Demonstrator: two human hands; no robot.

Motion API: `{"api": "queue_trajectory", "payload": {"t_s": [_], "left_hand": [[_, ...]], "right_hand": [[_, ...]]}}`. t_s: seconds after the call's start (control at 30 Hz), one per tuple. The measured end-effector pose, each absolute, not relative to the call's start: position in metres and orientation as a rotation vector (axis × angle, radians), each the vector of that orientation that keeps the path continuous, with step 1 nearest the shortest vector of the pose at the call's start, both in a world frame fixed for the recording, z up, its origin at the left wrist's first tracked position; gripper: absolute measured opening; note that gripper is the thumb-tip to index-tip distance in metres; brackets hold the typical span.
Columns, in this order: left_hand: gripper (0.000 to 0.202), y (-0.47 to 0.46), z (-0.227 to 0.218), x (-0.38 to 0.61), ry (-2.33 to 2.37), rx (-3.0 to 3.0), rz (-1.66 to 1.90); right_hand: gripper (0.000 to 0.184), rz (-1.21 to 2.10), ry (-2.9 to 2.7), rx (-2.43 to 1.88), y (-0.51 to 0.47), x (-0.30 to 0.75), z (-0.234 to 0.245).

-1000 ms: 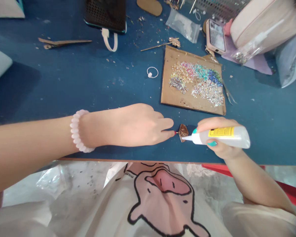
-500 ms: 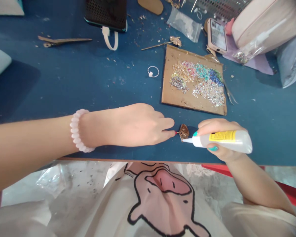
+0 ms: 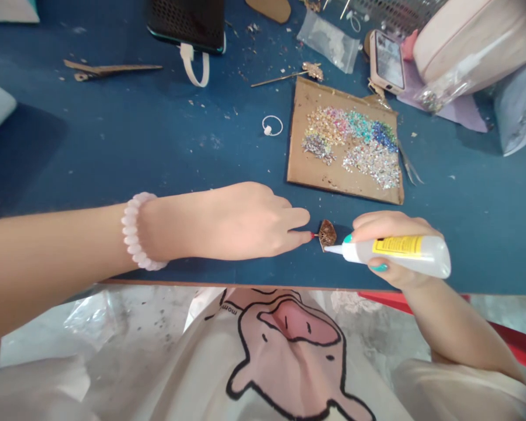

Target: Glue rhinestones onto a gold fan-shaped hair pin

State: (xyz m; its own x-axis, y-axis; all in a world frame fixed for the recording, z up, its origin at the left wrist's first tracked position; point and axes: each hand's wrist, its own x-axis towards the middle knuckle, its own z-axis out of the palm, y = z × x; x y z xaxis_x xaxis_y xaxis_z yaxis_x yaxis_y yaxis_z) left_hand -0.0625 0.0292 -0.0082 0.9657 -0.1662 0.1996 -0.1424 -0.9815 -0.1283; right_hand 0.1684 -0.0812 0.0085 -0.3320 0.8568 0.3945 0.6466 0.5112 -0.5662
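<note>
My left hand (image 3: 249,222) is closed, its fingertips pinching the thin stem of a small brown-gold ornament (image 3: 327,234). The ornament looks like a filigree hairpin head; most of its stem is hidden under the hand. My right hand (image 3: 390,242) wraps round a clear glue bottle (image 3: 432,257) with a yellow label, tilted nearly flat. The white nozzle points left, and its tip is at the lower edge of the ornament. Above both hands lies a cardboard piece (image 3: 315,175) with rhinestones (image 3: 372,164) sorted by colour in heaps.
Tweezers (image 3: 408,165) lie along the cardboard's right side. Behind it are a finished-looking hairpin (image 3: 312,71), a clear plastic bag (image 3: 328,41) and a phone (image 3: 386,61). A white ring tie (image 3: 272,126), a hair clip (image 3: 114,70) and a black device (image 3: 186,23) are further left.
The glue bottle's rear end has shifted slightly right and down, while its nozzle tip stays at the ornament's lower edge. My left hand keeps its hold almost unmoved.
</note>
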Motion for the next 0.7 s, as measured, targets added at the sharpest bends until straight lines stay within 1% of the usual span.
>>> {"api": "queue_trajectory", "payload": {"t_s": [0.2,0.37,0.57,0.7], "left_hand": [[0.047,0.0288,-0.0068,-0.0617,0.180,-3.063,-0.203],[0.051,0.0289,-0.0070,-0.0612,0.191,-3.063,-0.184],[0.044,0.0302,-0.0096,-0.0622,0.232,-3.040,-0.279],[0.050,0.0301,-0.0107,-0.0621,0.197,-3.057,-0.247]], "right_hand": [[0.029,0.356,-2.104,-1.197,-0.0810,0.1694,0.0065],[0.026,0.352,-2.090,-1.225,-0.0824,0.1692,0.0072],[0.023,0.385,-2.080,-1.242,-0.0827,0.1736,0.0065],[0.023,0.394,-2.073,-1.245,-0.0831,0.1734,0.0071]]}}
